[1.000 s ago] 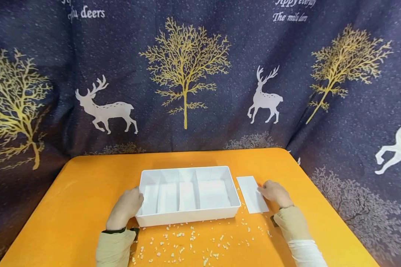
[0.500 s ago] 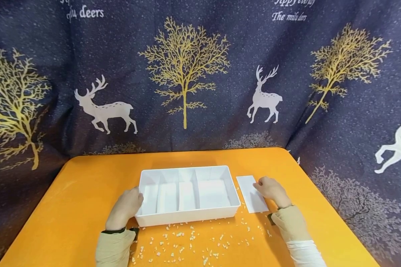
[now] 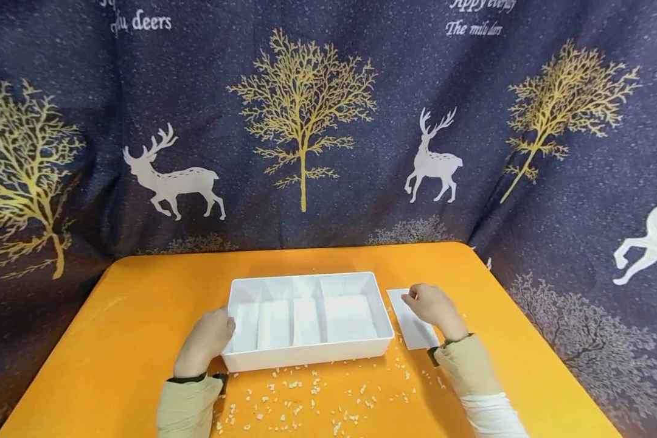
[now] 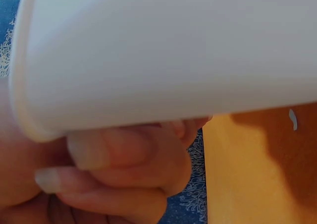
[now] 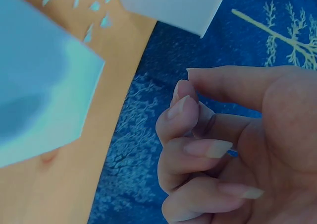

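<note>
A white divided box (image 3: 306, 354) stands on the orange table, its compartments showing nothing inside. At its left end my left hand (image 3: 208, 339) grips the wall; in the left wrist view, curled fingers (image 4: 133, 159) lie against the white wall (image 4: 163, 75). To the right of the box lies a white rectangular card (image 3: 414, 330), flat on the table. My right hand (image 3: 434, 308) is over this card, covering part of it. In the right wrist view its fingers (image 5: 193, 154) are curled, thumb tip at the index finger, nothing visible between them.
Several small pale scraps (image 3: 295, 384) are scattered over the table (image 3: 142, 316) in front of the box and beside the card. A dark cloth (image 3: 361, 134) printed with deer and trees hangs behind the table.
My right hand has moved left, from the card's right edge to above the card. The left hand, the box and the card have stayed in place.
</note>
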Available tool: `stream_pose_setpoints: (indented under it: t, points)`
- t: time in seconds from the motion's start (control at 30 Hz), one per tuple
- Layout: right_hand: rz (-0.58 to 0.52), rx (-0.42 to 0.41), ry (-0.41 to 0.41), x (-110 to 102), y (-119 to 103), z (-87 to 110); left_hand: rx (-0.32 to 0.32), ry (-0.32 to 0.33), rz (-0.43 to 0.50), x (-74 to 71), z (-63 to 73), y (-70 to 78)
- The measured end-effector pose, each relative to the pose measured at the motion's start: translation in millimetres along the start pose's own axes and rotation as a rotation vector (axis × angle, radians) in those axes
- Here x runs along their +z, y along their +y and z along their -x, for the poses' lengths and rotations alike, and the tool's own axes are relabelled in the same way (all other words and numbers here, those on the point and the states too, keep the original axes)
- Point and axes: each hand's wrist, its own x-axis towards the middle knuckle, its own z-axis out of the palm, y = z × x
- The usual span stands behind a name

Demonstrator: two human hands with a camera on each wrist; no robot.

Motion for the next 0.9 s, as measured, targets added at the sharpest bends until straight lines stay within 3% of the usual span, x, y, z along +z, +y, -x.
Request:
stream_pose_setpoints:
  t: [0.33,0.9]
  points:
    - [0.009,-0.062,0.065,2.2,-26.2,-0.9,0.011,0.002,-0.002,1.5,-1.5,0.1]
    - [-0.03,-0.136,0.054,12.5,-61.9,-0.3,0.008,0.006,0.017,-0.4,0.8,0.1]
